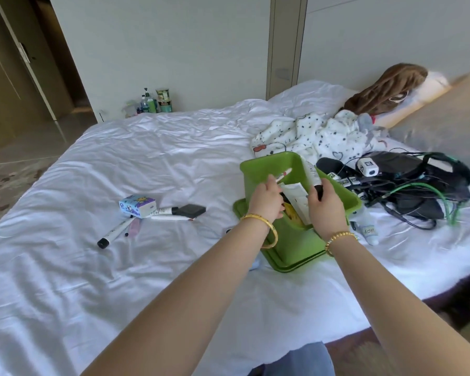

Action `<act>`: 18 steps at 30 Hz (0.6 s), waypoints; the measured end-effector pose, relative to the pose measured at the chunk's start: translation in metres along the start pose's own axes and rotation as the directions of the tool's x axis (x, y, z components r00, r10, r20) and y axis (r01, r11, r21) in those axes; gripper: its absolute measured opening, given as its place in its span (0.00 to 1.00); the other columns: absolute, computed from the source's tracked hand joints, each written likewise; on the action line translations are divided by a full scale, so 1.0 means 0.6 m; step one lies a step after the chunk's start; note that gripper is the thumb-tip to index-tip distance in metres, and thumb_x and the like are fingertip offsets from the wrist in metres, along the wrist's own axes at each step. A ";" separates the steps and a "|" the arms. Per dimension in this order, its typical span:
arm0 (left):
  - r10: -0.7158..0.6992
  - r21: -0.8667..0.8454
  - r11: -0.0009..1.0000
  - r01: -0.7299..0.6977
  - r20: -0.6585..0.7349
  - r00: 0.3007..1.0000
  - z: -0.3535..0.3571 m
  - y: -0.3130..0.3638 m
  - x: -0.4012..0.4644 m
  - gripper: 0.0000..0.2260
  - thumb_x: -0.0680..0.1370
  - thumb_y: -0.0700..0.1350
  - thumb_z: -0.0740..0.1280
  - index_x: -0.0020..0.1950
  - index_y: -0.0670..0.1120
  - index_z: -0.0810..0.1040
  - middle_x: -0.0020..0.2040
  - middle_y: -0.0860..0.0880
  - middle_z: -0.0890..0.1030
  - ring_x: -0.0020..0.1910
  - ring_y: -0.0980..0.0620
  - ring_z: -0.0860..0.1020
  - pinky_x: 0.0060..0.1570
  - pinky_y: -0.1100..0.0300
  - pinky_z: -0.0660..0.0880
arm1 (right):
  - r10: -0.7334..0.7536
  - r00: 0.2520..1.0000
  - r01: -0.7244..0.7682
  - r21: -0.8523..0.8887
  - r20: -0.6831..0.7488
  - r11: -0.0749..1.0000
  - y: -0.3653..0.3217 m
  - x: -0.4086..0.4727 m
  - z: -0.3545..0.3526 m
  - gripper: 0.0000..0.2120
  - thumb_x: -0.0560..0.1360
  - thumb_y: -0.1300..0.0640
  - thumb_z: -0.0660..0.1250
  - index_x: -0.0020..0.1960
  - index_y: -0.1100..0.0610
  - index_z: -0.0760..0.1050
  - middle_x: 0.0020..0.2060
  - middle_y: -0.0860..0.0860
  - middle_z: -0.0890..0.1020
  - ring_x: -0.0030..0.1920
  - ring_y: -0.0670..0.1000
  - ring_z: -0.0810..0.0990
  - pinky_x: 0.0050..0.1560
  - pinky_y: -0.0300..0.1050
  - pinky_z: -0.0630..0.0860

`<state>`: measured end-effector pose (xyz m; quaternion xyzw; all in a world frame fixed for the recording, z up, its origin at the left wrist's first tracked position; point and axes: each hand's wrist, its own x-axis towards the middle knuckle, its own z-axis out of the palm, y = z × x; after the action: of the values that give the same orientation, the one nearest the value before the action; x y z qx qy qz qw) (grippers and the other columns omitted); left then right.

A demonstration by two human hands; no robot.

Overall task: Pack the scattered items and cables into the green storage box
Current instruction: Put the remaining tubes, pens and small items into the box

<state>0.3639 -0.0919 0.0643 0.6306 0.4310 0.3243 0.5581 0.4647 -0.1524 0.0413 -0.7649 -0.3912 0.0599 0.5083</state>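
Observation:
The green storage box (266,165) stands tilted on its green lid (296,256) on the white bed. My left hand (265,198) holds a thin white pen (284,175) over the box's opening. My right hand (327,210) grips the black cap end of a white tube (311,172) that leans on the box's right rim. White papers (296,198) and something yellow lie inside. Left of the box lie a small blue-and-white carton (137,205), a few markers (114,232) and a black pad (191,210). A tangle of black and green cables (418,191) lies to the right.
A spotted white blanket (318,134) is heaped behind the box. A white cube-shaped device (367,166) rests on the cable pile. A grey pillow (445,126) lies at the far right. Bottles (154,101) stand on the floor beyond the bed. A small white item (369,232) lies beside the lid.

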 end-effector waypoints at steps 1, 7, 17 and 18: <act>0.007 0.109 0.994 -0.012 0.045 0.999 0.014 0.005 0.002 0.24 0.82 0.55 0.47 0.59 0.38 0.73 0.43 0.44 0.78 0.40 0.46 0.76 0.43 0.55 0.76 | 0.005 1.000 -0.004 -0.007 0.030 1.000 0.001 0.002 -0.001 0.11 0.79 0.58 0.54 0.53 0.66 0.68 0.40 0.60 0.74 0.40 0.58 0.73 0.40 0.50 0.70; 0.207 0.522 0.830 -0.197 0.040 0.978 0.026 -0.028 0.003 0.14 0.79 0.43 0.57 0.56 0.36 0.77 0.55 0.35 0.79 0.58 0.37 0.74 0.56 0.51 0.70 | -0.009 0.981 0.067 -0.300 0.192 0.952 0.001 -0.006 0.014 0.05 0.76 0.63 0.55 0.49 0.64 0.67 0.57 0.63 0.73 0.57 0.63 0.70 0.54 0.54 0.70; 0.267 0.477 0.868 -0.136 -0.216 0.939 -0.132 -0.119 -0.004 0.15 0.77 0.36 0.59 0.63 0.39 0.74 0.61 0.38 0.74 0.63 0.42 0.70 0.65 0.55 0.63 | -0.372 0.922 0.287 -0.460 -0.104 0.840 -0.013 -0.063 0.068 0.18 0.71 0.65 0.58 0.59 0.60 0.74 0.63 0.59 0.75 0.67 0.61 0.68 0.69 0.63 0.56; 0.276 0.484 0.865 -0.132 -0.241 0.930 -0.157 -0.130 -0.002 0.14 0.77 0.35 0.60 0.62 0.38 0.74 0.61 0.38 0.74 0.63 0.42 0.70 0.66 0.54 0.64 | -0.444 0.889 0.347 -0.469 -0.112 0.813 -0.023 -0.073 0.082 0.19 0.70 0.64 0.56 0.59 0.59 0.74 0.63 0.59 0.74 0.67 0.60 0.67 0.69 0.65 0.55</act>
<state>0.2652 -0.0525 0.0033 0.7300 0.5054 0.3632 0.2823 0.4034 -0.1430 0.0157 -0.7620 -0.4880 -0.2200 0.3644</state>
